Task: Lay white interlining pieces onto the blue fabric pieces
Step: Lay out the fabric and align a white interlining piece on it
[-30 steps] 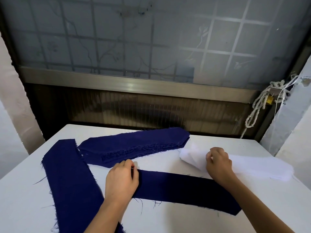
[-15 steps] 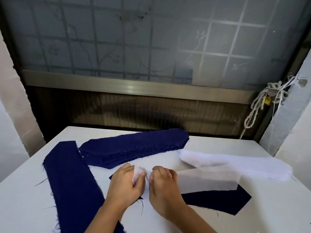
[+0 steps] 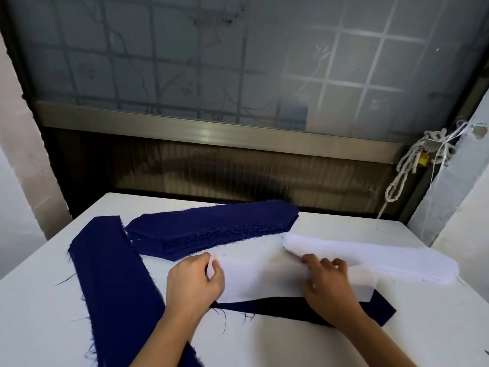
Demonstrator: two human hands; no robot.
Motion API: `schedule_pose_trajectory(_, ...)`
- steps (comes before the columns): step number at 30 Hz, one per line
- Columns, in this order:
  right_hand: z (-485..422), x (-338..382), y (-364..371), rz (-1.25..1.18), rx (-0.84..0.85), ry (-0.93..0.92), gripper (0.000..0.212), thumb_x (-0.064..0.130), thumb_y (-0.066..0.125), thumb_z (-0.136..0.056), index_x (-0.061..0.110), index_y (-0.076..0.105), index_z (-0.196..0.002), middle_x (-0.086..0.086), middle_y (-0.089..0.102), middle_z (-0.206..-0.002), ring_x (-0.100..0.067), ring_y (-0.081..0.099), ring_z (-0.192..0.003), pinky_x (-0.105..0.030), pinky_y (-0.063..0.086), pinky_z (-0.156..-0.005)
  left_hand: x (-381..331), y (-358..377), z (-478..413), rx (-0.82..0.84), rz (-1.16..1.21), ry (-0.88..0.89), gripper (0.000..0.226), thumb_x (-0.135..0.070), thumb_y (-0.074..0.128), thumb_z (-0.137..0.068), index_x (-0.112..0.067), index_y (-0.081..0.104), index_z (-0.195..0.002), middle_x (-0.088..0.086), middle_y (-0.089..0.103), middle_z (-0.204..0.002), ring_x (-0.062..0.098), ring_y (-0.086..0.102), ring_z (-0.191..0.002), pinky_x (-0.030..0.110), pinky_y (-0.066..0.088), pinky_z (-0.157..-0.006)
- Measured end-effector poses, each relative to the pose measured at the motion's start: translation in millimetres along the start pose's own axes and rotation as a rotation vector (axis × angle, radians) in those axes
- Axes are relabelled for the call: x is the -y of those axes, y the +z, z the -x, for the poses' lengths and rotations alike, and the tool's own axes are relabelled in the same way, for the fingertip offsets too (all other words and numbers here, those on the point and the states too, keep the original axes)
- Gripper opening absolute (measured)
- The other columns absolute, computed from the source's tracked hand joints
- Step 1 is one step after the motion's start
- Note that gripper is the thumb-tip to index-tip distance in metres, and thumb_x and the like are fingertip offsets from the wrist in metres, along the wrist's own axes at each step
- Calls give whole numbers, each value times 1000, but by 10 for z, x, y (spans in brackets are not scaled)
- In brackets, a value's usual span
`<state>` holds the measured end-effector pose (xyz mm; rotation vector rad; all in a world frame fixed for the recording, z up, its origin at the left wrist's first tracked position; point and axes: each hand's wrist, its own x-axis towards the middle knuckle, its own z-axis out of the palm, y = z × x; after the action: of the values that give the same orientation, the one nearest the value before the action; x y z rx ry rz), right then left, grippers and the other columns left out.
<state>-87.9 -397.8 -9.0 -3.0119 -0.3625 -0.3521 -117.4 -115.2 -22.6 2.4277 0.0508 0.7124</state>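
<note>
White interlining piece [image 3: 264, 279] is now lying across the blue fabric piece [image 3: 296, 307] at the 6 o'clock side of the table [image 3: 264, 345]; one second ago that blue piece was lying bare.

The left hand [image 3: 195, 284] is pinching the 9 o'clock end of the interlining between thumb and curled fingers, where it was earlier holding down the end of the blue piece. The right hand [image 3: 328, 284] has left the interlining stack [image 3: 375, 258] at 3 o'clock. It met the left hand at the 9 o'clock end half a second ago and is now travelling toward 3 o'clock along the piece. Its fingers are spread and fairly straight, resting flat on the interlining and gripping nothing; they are slightly blurred.

Alignment is not yet complete. A blue band is showing along the 6 o'clock edge and at the 3 o'clock tip, so the interlining is sitting offset toward 12 o'clock.

In judgement, one piece is being smoothed into place. The blue stack [image 3: 211, 229] at 12 o'clock and the long blue strip [image 3: 113, 282] at 9 o'clock are carrying no interlining.
</note>
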Motion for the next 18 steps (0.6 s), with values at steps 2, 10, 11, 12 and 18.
schedule_pose_trajectory(2, 79, -199, -50, 46, 15, 78, 47, 24, 48, -79, 30, 45, -126, 5, 65, -98, -15, 57, -100, -31, 18, -102, -26, -9, -5, -9, -20, -39, 39, -30, 53, -83, -17, 33, -53, -7, 36, -45, 14, 34, -43, 27, 27, -44)
schedule_pose_trajectory(10, 372, -681, -258, -48, -181, 385, 40, 6, 63, -71, 18, 57, -109, 3, 66, -71, -26, 62, -84, -41, 27, -96, -29, -6, -34, -30, -95, -192, 42, -34, 61, -86, -13, 43, -54, -3, 44, -44, 20, 45, -44, 28, 34, -44)
schedule_pose_trajectory(11, 400, -688, -291, -127, -213, 425, 38, 4, 62, -72, 18, 56, -107, 4, 64, -68, -27, 60, -77, -41, 30, -93, -37, -10, -31, -38, -101, -210, 44, -35, 62, -85, -14, 41, -52, -4, 42, -43, 19, 43, -42, 26, 32, -43)
schedule_pose_trajectory(12, 430, -683, -324, -217, -230, 466, 37, 4, 61, -74, 20, 55, -107, 6, 63, -66, -26, 58, -71, -41, 36, -88, -47, -9, -29, -46, -109, -222, 46, -37, 63, -85, -17, 38, -51, -6, 39, -41, 16, 39, -40, 25, 30, -43)
schedule_pose_trajectory(18, 553, -575, -308, -618, -295, 617, 43, 7, 58, -77, 32, 44, -109, 1, 63, -57, -22, 60, -62, -32, 43, -57, -35, -4, -32, -27, -157, -327, 42, -42, 68, -82, -24, 43, -53, -8, 45, -44, 9, 42, -43, 23, 24, -44)
